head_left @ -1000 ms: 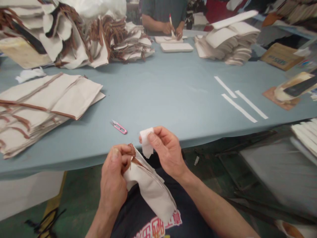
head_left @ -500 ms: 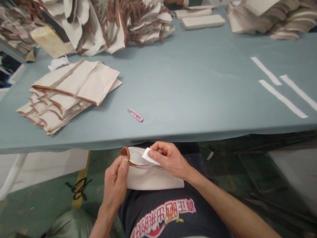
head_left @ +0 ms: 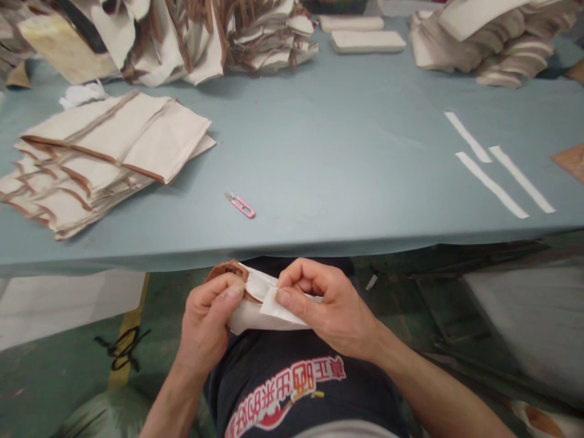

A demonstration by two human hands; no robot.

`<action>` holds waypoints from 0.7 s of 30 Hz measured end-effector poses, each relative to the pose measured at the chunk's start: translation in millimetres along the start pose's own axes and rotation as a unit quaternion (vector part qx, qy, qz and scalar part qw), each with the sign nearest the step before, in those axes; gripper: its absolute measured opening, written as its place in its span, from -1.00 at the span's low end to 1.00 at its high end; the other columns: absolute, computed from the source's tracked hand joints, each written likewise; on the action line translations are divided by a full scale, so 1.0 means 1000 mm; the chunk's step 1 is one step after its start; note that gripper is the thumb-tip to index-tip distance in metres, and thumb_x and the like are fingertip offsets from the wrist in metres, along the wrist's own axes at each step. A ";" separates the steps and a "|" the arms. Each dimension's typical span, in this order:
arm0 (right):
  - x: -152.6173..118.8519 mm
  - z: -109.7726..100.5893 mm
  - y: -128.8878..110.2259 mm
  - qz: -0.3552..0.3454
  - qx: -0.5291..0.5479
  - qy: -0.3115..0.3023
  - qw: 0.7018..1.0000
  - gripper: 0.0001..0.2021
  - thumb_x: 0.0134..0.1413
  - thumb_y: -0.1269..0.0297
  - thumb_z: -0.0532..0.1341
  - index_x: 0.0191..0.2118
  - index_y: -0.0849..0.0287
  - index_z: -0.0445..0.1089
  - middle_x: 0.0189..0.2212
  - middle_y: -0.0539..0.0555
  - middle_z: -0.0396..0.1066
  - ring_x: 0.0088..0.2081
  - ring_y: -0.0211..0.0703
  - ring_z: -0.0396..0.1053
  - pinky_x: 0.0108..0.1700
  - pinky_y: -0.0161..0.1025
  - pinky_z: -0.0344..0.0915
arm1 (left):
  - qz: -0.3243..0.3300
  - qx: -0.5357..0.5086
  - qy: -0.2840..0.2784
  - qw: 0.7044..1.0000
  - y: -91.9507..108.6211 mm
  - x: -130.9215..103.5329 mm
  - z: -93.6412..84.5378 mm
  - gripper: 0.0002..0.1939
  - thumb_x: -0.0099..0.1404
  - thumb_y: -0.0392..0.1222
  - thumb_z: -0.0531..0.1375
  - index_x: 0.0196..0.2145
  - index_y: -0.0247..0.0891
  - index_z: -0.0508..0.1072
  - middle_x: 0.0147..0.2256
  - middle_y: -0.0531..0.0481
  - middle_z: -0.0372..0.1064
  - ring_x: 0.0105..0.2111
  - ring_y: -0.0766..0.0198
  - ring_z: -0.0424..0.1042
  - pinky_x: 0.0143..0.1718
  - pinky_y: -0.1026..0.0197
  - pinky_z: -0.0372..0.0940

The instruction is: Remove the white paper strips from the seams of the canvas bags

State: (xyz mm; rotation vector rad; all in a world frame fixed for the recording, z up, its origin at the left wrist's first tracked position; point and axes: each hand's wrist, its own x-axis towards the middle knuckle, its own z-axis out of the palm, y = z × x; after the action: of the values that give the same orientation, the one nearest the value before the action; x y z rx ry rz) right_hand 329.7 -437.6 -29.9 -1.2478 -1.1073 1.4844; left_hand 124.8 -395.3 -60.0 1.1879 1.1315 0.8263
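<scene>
A cream fabric piece with brown edging [head_left: 244, 317] is held over my lap, just below the table's front edge. My left hand [head_left: 212, 313] pinches its brown-trimmed left end between thumb and fingers. A white strip [head_left: 278, 307] is pinched in my right hand [head_left: 319, 301], its pointed end lying over the fabric close to the trim. The strip's other end is hidden under my right hand. Both hands are near each other, with the fabric stretching between and behind them.
On the blue-green table [head_left: 319, 152] lie pink thread snips [head_left: 241, 205], a stack of cream pieces with brown edges [head_left: 114, 140] at left and several white strips [head_left: 495, 185] at right. Heaped fabric pieces [head_left: 173, 36] and another pile [head_left: 483, 45] stand at the back.
My right hand has brought the white strip down and closer to the trimmed end. The fabric is more bunched and tilted, its lower part folded up. The head view has shifted slightly.
</scene>
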 end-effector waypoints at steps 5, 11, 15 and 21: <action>-0.011 -0.004 -0.021 -0.032 -0.041 0.032 0.998 -0.81 0.29 0.18 0.29 -0.31 0.16 0.42 -0.53 -0.11 0.38 -0.53 -0.38 0.22 -0.48 -0.36 0.08 | -0.036 -0.080 -0.033 0.996 0.017 0.011 0.022 -0.52 0.17 0.15 0.41 -0.68 -0.24 0.50 -0.68 0.08 0.22 -0.66 0.36 0.09 -0.65 0.29 0.04; -0.020 -0.004 -0.031 -0.029 -0.111 0.062 0.991 -0.82 0.31 0.18 0.29 -0.30 0.14 0.44 -0.55 -0.15 0.34 -0.54 -0.38 0.21 -0.49 -0.34 0.06 | -0.073 -0.113 -0.056 0.989 0.021 0.011 0.034 -0.55 0.16 0.12 0.45 -0.66 -0.26 0.54 -0.65 0.08 0.26 -0.66 0.39 0.11 -0.66 0.31 0.04; -0.019 -0.002 -0.032 -0.029 -0.151 0.090 0.984 -0.82 0.30 0.19 0.29 -0.32 0.13 0.44 -0.54 -0.14 0.35 -0.53 -0.37 0.24 -0.45 -0.33 0.09 | -0.074 -0.103 -0.075 0.989 0.020 0.008 0.031 -0.51 0.22 0.20 0.43 -0.60 -0.25 0.56 -0.57 0.07 0.29 -0.62 0.39 0.13 -0.63 0.29 0.03; -0.019 0.002 -0.032 -0.035 -0.195 0.124 0.972 -0.81 0.31 0.16 0.29 -0.32 0.11 0.45 -0.59 -0.16 0.31 -0.57 -0.35 0.19 -0.43 -0.30 0.06 | -0.048 -0.089 -0.093 0.991 0.017 0.007 0.028 -0.48 0.32 0.21 0.39 -0.58 -0.23 0.49 -0.58 0.10 0.16 -0.57 0.35 0.07 -0.57 0.25 0.03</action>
State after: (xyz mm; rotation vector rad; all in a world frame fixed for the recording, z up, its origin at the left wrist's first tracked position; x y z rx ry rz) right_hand 332.5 -449.5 5.0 -1.5947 -1.2942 1.0515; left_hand 155.1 -392.9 -45.6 1.0316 0.9352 0.7125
